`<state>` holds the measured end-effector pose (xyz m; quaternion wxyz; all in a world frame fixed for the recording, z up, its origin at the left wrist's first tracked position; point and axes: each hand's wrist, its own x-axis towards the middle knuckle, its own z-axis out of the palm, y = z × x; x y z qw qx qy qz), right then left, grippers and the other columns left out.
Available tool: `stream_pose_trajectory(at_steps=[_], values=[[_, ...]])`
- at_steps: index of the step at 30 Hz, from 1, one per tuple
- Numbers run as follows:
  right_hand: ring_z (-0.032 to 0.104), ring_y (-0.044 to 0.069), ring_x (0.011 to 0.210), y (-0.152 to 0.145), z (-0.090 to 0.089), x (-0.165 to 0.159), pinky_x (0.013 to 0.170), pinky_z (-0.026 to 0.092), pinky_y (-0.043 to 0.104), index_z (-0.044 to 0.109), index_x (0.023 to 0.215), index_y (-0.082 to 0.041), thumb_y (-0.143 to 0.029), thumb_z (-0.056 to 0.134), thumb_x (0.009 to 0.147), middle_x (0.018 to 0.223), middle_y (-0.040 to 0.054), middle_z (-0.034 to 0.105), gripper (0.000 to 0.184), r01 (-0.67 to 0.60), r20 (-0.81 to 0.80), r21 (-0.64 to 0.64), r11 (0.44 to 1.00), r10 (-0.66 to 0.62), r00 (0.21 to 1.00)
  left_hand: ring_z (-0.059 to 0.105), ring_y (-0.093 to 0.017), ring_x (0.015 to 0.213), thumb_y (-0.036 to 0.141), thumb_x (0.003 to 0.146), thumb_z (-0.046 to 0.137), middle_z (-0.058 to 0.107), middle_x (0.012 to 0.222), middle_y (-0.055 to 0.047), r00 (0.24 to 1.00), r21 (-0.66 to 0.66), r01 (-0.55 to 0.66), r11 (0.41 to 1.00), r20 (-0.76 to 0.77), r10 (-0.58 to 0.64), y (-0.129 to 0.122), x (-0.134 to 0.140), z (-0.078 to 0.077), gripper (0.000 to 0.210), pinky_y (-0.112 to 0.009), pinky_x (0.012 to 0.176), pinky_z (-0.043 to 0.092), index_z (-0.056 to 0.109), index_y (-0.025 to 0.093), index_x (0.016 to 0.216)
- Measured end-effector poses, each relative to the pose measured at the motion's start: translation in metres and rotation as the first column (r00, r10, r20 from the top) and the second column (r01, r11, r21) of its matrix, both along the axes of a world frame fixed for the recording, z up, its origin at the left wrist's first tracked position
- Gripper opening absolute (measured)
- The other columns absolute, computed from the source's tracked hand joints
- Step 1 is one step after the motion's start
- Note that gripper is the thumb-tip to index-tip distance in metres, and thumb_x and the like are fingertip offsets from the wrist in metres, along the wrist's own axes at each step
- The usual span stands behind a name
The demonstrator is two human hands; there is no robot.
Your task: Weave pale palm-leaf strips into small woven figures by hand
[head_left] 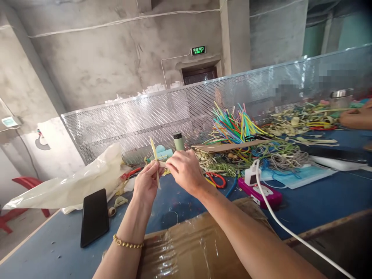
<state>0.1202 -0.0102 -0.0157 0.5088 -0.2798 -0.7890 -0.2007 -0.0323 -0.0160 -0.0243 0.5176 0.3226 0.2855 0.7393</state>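
Note:
Above the blue table, my left hand [147, 182] pinches a pale yellow, flat plant-like strip [153, 148] between thumb and fingers. One end of the strip stands up, and a thin tail hangs below the fingers. Close on the right, my right hand [187, 170] has its fingers closed around a pale piece [162, 164] that runs across from the left hand. Whether the two pieces are joined I cannot tell, since the fingers cover the crossing point. Under my forearms lies a brown cardboard sheet [186, 248] with shiny tape.
A black phone [94, 217] and a plastic bag [72, 182] lie left. Behind my hands stand a green bottle [179, 142] and colourful cords [235, 126]. Right are a magenta power strip [269, 197], white cable [279, 221] and a co-worker's hand [356, 118]. A perforated metal screen [139, 120] runs behind.

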Motion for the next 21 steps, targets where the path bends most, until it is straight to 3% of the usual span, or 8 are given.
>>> stream_pose_trajectory(at_steps=[2, 5, 8, 12, 15, 21], values=[[0.052, 0.021, 0.090, -0.007, -0.001, -0.004, 0.081, 0.029, 0.038, 0.066, 0.086, -0.021, -0.023, 0.055, 0.098, 0.094, 0.0054, 0.066, 0.016, 0.054, 0.041, 0.094, 0.994, -0.058, 0.998, 0.066, -0.010, 0.065, 0.002, 0.079, 0.067, 0.069, 0.073, -0.003, 0.999, 0.036, 0.034, 0.999, 0.028, -0.035, 0.003, -0.003, -0.001, 0.010, -0.022, 0.071, 0.057, 0.069, 0.011, 0.076], [0.049, 0.022, 0.092, -0.011, -0.002, -0.010, 0.080, 0.029, 0.040, 0.065, 0.085, -0.022, -0.022, 0.053, 0.099, 0.098, 0.0055, 0.066, 0.018, 0.103, 0.107, 0.180, 0.978, -0.124, 0.987, 0.067, -0.011, 0.064, 0.000, 0.079, 0.065, 0.068, 0.072, -0.003, 0.997, -0.014, 0.014, 1.000, 0.080, -0.013, 0.004, -0.003, -0.001, 0.012, -0.021, 0.066, 0.056, 0.068, 0.011, 0.075], [0.048, 0.023, 0.087, -0.009, -0.005, -0.016, 0.076, 0.028, 0.040, 0.064, 0.083, -0.022, -0.018, 0.054, 0.098, 0.089, 0.0049, 0.064, 0.018, 0.107, 0.224, 0.208, 0.972, -0.154, 0.962, 0.064, -0.008, 0.059, -0.002, 0.078, 0.064, 0.067, 0.069, -0.002, 0.991, -0.036, 0.012, 0.999, 0.133, -0.008, 0.001, 0.002, 0.001, 0.015, -0.017, 0.059, 0.053, 0.067, 0.011, 0.070], [0.047, 0.022, 0.086, -0.006, -0.008, -0.022, 0.074, 0.029, 0.038, 0.063, 0.084, -0.021, -0.016, 0.056, 0.096, 0.091, 0.0053, 0.063, 0.014, 0.097, 0.288, 0.219, 0.971, -0.160, 0.944, 0.064, -0.010, 0.061, 0.003, 0.074, 0.070, 0.067, 0.069, -0.003, 0.988, -0.032, 0.076, 0.997, 0.137, -0.071, -0.001, 0.007, 0.000, 0.009, -0.017, 0.055, 0.051, 0.067, 0.011, 0.072], [0.047, 0.022, 0.085, -0.006, -0.008, -0.023, 0.075, 0.030, 0.038, 0.061, 0.082, -0.020, -0.016, 0.054, 0.097, 0.089, 0.0057, 0.062, 0.017, 0.094, 0.286, 0.244, 0.965, -0.164, 0.944, 0.062, -0.011, 0.058, 0.007, 0.071, 0.074, 0.067, 0.067, -0.003, 0.984, -0.040, 0.130, 0.991, 0.129, -0.124, -0.001, 0.008, -0.002, 0.008, -0.019, 0.052, 0.049, 0.067, 0.011, 0.074], [0.047, 0.021, 0.084, -0.005, -0.009, -0.021, 0.075, 0.029, 0.037, 0.059, 0.078, -0.019, -0.016, 0.052, 0.098, 0.084, 0.0047, 0.060, 0.021, 0.070, 0.215, 0.254, 0.965, -0.127, 0.968, 0.062, -0.009, 0.060, 0.004, 0.066, 0.073, 0.067, 0.067, -0.001, 0.987, -0.002, 0.093, 0.996, 0.130, -0.092, 0.001, 0.010, -0.002, 0.010, -0.016, 0.054, 0.047, 0.067, 0.010, 0.070]])
